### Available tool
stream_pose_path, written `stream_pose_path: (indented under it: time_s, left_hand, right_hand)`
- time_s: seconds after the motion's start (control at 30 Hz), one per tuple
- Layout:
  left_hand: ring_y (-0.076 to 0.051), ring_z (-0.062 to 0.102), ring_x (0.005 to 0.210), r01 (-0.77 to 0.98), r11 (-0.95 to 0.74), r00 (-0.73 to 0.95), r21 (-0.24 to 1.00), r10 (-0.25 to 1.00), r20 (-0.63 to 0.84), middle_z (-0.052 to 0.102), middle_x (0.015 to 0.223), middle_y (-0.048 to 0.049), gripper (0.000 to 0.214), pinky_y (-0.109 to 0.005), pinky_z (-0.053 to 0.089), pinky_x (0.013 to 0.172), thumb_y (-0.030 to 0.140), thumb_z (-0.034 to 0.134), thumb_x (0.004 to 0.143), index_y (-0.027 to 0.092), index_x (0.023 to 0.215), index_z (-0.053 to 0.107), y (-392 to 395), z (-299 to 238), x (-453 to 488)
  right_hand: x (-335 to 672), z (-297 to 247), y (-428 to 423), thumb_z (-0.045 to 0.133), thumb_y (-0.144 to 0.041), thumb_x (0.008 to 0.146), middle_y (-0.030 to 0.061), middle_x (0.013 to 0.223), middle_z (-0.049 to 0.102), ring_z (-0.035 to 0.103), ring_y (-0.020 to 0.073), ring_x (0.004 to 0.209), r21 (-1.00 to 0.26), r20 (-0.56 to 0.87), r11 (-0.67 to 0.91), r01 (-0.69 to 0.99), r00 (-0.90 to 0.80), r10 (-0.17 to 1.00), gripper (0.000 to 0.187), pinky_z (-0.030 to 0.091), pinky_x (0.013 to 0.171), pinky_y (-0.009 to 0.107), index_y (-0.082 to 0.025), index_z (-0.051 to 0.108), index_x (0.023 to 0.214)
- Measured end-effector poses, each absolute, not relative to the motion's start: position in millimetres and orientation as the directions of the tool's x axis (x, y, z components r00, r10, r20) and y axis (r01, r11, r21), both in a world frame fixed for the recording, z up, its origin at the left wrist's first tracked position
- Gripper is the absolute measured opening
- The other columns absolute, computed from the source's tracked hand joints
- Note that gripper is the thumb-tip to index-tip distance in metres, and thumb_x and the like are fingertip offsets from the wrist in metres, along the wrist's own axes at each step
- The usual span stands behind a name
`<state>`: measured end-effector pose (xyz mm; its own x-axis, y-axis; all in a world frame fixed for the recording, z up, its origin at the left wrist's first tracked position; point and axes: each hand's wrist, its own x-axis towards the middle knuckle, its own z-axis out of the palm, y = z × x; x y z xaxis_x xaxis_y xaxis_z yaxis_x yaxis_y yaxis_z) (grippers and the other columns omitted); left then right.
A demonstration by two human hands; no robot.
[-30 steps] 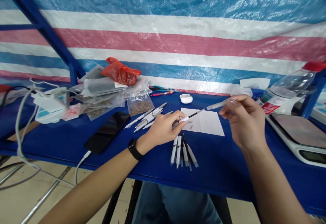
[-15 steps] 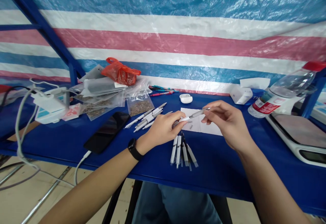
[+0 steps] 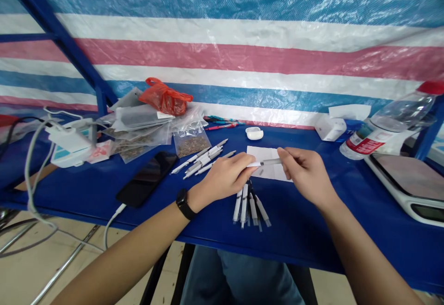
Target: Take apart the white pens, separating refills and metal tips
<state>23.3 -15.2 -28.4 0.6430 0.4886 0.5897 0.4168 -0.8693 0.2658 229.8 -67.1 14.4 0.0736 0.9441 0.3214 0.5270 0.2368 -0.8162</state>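
Between my two hands lies a white and grey pen [image 3: 267, 162], held level over a sheet of white paper [image 3: 274, 172]. My left hand [image 3: 231, 174] pinches its white end. At the grey end, the fingers of my right hand [image 3: 302, 171] are closed round it and cover the tip. Small dark bits rest on the paper. Just below my hands is a group of pen parts [image 3: 244, 208], white barrels with dark and clear pieces. Several white and grey pens [image 3: 203, 158] form a pile left of my left hand.
A black phone [image 3: 147, 180] with a cable lies left. Behind it are plastic bags of small brown pieces [image 3: 190, 144] and a red bag [image 3: 166, 98]. A white earbud case [image 3: 254, 133] stands at the back. A bottle [image 3: 378, 129] and a scale [image 3: 409, 175] are right.
The pen has gone from slanted to nearly level. My right hand has lowered slightly, and its fingers now cover the pen tip that showed before. My left hand keeps its grip.
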Motion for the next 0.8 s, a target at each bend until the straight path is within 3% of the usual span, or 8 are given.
stream_pose_path:
  time_s: [0.1,0.23,0.3,0.47,0.57,0.7,0.8]
  left_hand:
    - [-0.013,0.063,0.065,0.420,-0.870,0.640,0.258,0.485,0.595,0.069,0.088,-0.0035,0.028,-0.024,0.040,0.057,0.032,0.037,0.109,0.019,0.113,0.062,-16.2,-27.4,24.5]
    - [-0.012,0.062,0.063,0.435,-0.862,0.602,0.261,0.494,0.627,0.071,0.089,-0.0032,0.029,-0.023,0.040,0.056,0.032,0.039,0.109,0.020,0.121,0.063,-14.7,-27.1,23.5]
    - [-0.011,0.062,0.062,0.449,-0.853,0.586,0.267,0.507,0.632,0.071,0.088,-0.0028,0.030,-0.023,0.040,0.056,0.033,0.040,0.109,0.020,0.120,0.065,-13.8,-27.4,22.5]
    - [-0.011,0.062,0.062,0.453,-0.868,0.603,0.204,0.467,0.647,0.068,0.081,-0.0019,0.034,-0.023,0.037,0.054,0.036,0.039,0.109,0.021,0.114,0.068,-13.3,-28.1,21.8]
    - [-0.011,0.061,0.061,0.437,-0.877,0.615,0.200,0.453,0.645,0.068,0.080,-0.0018,0.034,-0.022,0.037,0.054,0.036,0.039,0.109,0.021,0.114,0.069,-12.6,-27.7,21.6]
    - [-0.011,0.059,0.058,0.457,-0.850,0.602,0.260,0.511,0.614,0.069,0.082,-0.0021,0.034,-0.022,0.038,0.055,0.036,0.041,0.108,0.021,0.120,0.069,-9.7,-28.0,19.6]
    - [-0.011,0.060,0.059,0.471,-0.840,0.595,0.269,0.528,0.606,0.070,0.083,-0.0024,0.035,-0.022,0.040,0.056,0.037,0.040,0.109,0.022,0.122,0.069,-8.9,-29.0,18.8]
  right_hand:
    - [227.7,14.6,-66.1,0.054,-0.073,0.090,-0.0032,0.045,0.037,0.033,0.0110,0.044,-0.826,0.283,0.172,0.536,0.132,0.950,0.067,0.025,0.045,0.029,-0.023,0.040,0.049]
    - [228.4,15.7,-63.9,0.066,-0.075,0.082,-0.0024,0.058,0.053,0.050,0.0146,0.054,-0.890,0.285,0.227,0.395,0.093,0.954,0.053,0.040,0.052,0.028,-0.023,0.060,0.071]
    - [228.6,15.0,-63.3,0.068,-0.072,0.082,-0.0019,0.063,0.057,0.054,0.0154,0.058,-0.889,0.306,0.267,0.372,0.047,0.951,0.049,0.043,0.055,0.028,-0.023,0.062,0.079]
    - [225.1,10.7,-64.2,0.056,-0.076,0.088,-0.0025,0.048,0.045,0.040,0.0120,0.047,-0.805,0.308,0.214,0.553,0.082,0.948,0.065,0.032,0.050,0.029,-0.022,0.048,0.053]
    - [223.7,10.3,-64.0,0.052,-0.079,0.088,-0.0013,0.046,0.044,0.041,0.0124,0.046,-0.823,0.259,0.143,0.549,0.139,0.956,0.071,0.033,0.051,0.030,-0.022,0.045,0.047]
    - [225.4,10.7,-62.1,0.062,-0.076,0.083,-0.0003,0.065,0.060,0.057,0.0168,0.061,-0.891,0.262,0.206,0.404,0.088,0.961,0.054,0.044,0.059,0.029,-0.023,0.062,0.073]
    - [226.4,8.9,-61.8,0.069,-0.073,0.081,-0.0007,0.069,0.063,0.059,0.0173,0.063,-0.887,0.275,0.242,0.393,0.029,0.961,0.050,0.046,0.059,0.029,-0.024,0.064,0.083]
